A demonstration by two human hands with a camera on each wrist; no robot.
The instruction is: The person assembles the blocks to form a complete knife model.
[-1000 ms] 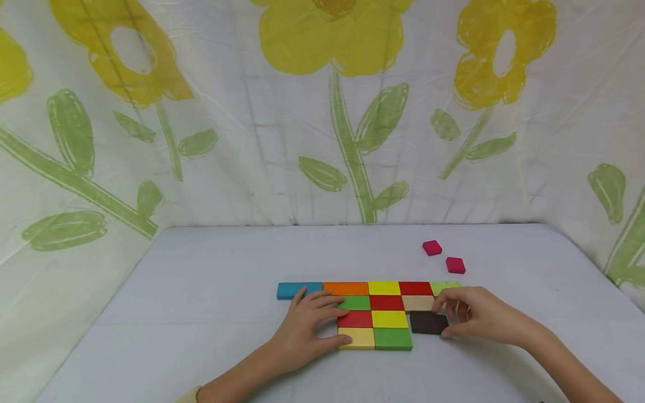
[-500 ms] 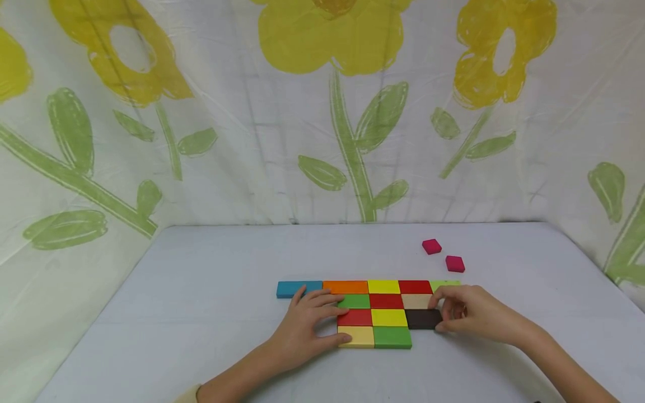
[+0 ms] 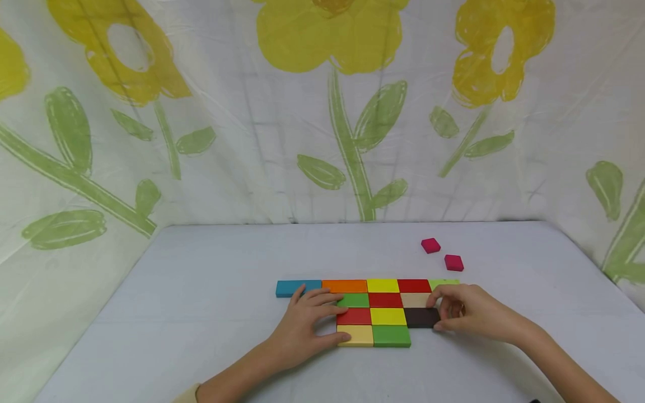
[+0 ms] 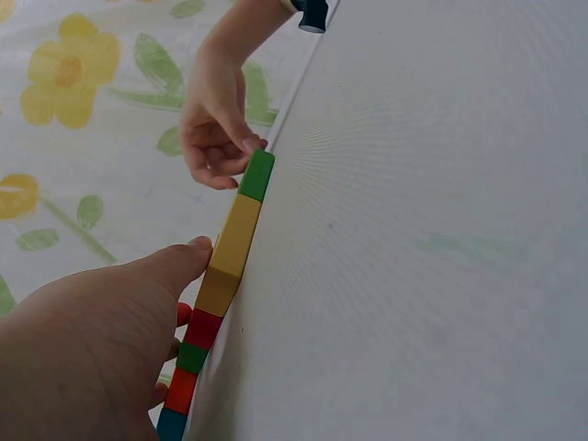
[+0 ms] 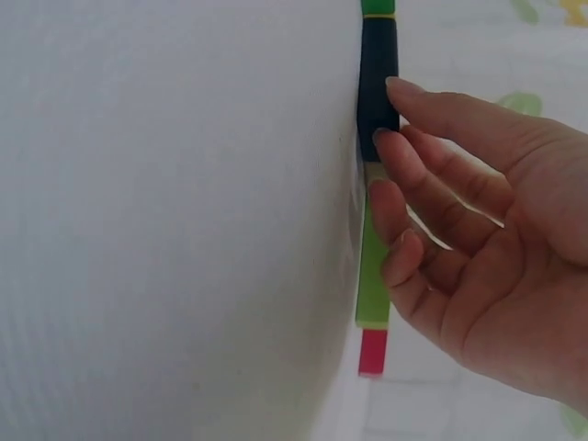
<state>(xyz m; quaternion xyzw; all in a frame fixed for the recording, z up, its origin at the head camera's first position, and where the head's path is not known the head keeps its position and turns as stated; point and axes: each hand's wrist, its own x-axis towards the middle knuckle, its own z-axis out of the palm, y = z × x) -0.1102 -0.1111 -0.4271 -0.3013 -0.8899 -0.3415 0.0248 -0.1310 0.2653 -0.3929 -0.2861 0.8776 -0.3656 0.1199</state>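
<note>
Flat coloured blocks lie edge to edge in rows on the table. A black block (image 3: 422,318) sits at the right end of the third row, beside a yellow block (image 3: 388,317). My right hand (image 3: 471,310) pinches its right end between thumb and curled fingers; the right wrist view shows the thumb on the black block (image 5: 378,87). My left hand (image 3: 304,324) lies spread along the rows' left side, fingertips at the green block (image 3: 354,300) and red block (image 3: 354,317), thumb at the cream block (image 3: 356,335). Another green block (image 3: 391,336) ends the front row.
The back row runs from a blue block (image 3: 289,288) through an orange block (image 3: 345,286) to a lime green block (image 3: 443,282), partly behind my right hand. Two small pink blocks (image 3: 430,245) lie apart beyond it. A flowered cloth (image 3: 227,140) hangs behind the table.
My right hand has slid the black block left and slightly back, closing the gap to the yellow block. The left hand stays in place against the rows.
</note>
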